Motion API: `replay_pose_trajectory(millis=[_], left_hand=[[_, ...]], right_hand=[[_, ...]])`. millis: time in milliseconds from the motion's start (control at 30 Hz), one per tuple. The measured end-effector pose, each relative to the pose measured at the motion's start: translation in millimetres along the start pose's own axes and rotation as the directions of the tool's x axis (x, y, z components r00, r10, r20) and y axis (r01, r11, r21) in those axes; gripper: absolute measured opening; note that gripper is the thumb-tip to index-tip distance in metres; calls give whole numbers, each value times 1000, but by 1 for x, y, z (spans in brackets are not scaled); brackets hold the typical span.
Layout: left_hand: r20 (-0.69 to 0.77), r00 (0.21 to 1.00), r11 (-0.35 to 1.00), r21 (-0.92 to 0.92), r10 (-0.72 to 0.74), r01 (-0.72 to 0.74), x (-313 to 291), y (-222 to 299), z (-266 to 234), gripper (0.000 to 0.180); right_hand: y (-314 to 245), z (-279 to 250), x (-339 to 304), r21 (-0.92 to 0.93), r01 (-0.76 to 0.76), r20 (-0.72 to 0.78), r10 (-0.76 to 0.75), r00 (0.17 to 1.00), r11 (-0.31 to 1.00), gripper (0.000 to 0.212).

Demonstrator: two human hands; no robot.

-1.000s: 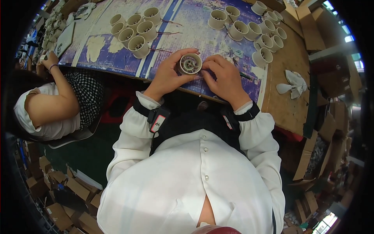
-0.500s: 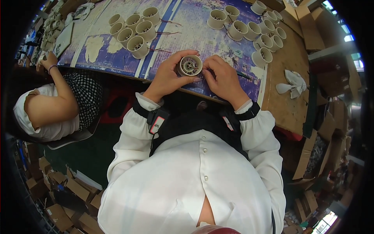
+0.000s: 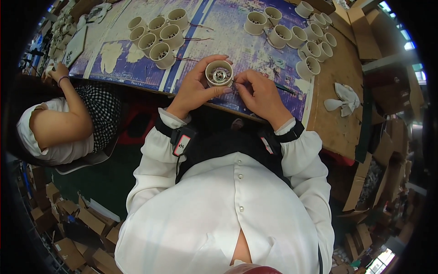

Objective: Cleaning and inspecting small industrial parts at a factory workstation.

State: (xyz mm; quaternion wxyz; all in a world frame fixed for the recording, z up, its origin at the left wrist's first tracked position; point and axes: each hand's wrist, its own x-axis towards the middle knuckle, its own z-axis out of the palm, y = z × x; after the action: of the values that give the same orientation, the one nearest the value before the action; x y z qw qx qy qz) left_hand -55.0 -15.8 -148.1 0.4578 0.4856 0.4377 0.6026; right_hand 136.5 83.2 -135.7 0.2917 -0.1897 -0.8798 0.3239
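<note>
My left hand [image 3: 192,89] is wrapped round a white plastic cup-shaped housing [image 3: 219,76] at the near edge of the table. The open top of the housing faces up, and a round metal part shows inside it. My right hand [image 3: 263,95] is closed in a pinch just right of the housing's rim. Whatever its fingertips grip is too small to make out; it may be a thin wire. A thin dark tool [image 3: 286,88] lies on the table beyond my right hand.
Similar white housings [image 3: 161,55], some with reddish wires, stand grouped at the far left. More housings [image 3: 280,36] stand at the far right. A white cloth or glove [image 3: 343,99] lies on the brown board. To the left a co-worker's hand [image 3: 59,72] is at the same table [image 3: 137,81].
The housing has shifted slightly left and tilted a little in my left hand. My right hand has moved slightly down, with its fingers still pinched near the rim.
</note>
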Motion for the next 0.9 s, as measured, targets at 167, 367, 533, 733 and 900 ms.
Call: replay_pose_trajectory(millis=[167,367,533,733,900], left_hand=[[-5,1000,1000,4,-11,11,0,2,0,72],[-9,1000,1000,-14,5,-5,0,1,0,72],[-12,1000,1000,7,-9,9,0,4,-1,68],[-39,997,997,-35,-71,70,6,4,-2,58],[-110,943,939,-180,-315,292,19,10,2,48]], right_hand=[[-14,0,2,-7,-96,-29,96,995,995,15],[-7,7,0,-102,135,-167,-150,974,986,18],[-4,3,-2,-248,211,-76,-236,969,945,18],[-7,3,0,-251,206,-111,-239,965,946,21],[-9,-2,0,-182,200,-160,-229,960,963,23]])
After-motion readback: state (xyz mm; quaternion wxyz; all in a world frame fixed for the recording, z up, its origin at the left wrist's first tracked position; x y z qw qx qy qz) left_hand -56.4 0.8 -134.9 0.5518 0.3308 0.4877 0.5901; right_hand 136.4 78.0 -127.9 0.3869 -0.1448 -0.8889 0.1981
